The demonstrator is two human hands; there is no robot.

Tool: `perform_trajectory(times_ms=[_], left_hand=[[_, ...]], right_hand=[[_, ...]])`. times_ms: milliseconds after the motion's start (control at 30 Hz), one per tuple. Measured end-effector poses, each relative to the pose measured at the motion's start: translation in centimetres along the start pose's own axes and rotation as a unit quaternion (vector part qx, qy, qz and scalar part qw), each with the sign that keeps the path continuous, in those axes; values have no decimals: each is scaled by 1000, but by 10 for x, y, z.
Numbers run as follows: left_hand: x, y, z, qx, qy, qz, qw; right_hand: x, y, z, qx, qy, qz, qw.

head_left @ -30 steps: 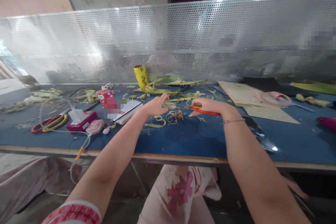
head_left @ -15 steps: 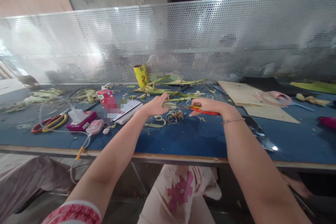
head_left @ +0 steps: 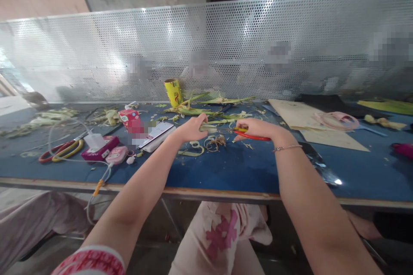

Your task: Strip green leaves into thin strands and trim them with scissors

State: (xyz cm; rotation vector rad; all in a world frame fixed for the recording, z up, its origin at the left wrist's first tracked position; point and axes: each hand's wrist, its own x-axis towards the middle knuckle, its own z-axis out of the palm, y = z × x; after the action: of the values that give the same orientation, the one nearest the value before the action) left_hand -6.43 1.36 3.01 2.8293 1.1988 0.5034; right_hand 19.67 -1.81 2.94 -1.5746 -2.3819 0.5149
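Note:
My right hand (head_left: 256,127) is wrapped round scissors (head_left: 254,136) with red and yellow handles, the blades pointing left. Facing it, my left hand (head_left: 194,129) is closed, thumb and fingers curled on a pale green plant strip (head_left: 210,129). The blade tips lie close to the strip; I cannot tell whether they touch it. Just below, a brown, dry, stringy tuft (head_left: 220,140) rests on the blue tabletop (head_left: 222,172) beside a curled pale peel (head_left: 195,149). Behind my hands lie green leafy stalks (head_left: 206,114).
Left of me are a phone (head_left: 158,134), a red drink carton (head_left: 129,121), a purple power block (head_left: 100,149) with cables and a second pair of scissors (head_left: 61,151). A yellow can (head_left: 173,93) stands before the perforated metal screen (head_left: 226,43). Cardboard (head_left: 290,114) and a dark phone (head_left: 318,163) lie right.
Almost nothing differs. Both hands keep their places and their hold, with only a very slight shift at the scissors.

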Motion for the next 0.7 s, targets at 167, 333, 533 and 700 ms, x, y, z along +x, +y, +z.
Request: perform_trajectory(times_ms=[167,333,533,700], left_hand=[[0,0,0,-6,7,7,1000],[-1,0,0,-15,10,11,1000],[-1,1,-1,-26,14,12,999],[-1,1,-2,-26,16,9,999]], right_hand=[[3,4,2,-8,9,0,1000],[4,6,2,7,5,3,1000],[4,7,3,3,7,-7,1000],[3,5,1,1,4,-14,1000]])
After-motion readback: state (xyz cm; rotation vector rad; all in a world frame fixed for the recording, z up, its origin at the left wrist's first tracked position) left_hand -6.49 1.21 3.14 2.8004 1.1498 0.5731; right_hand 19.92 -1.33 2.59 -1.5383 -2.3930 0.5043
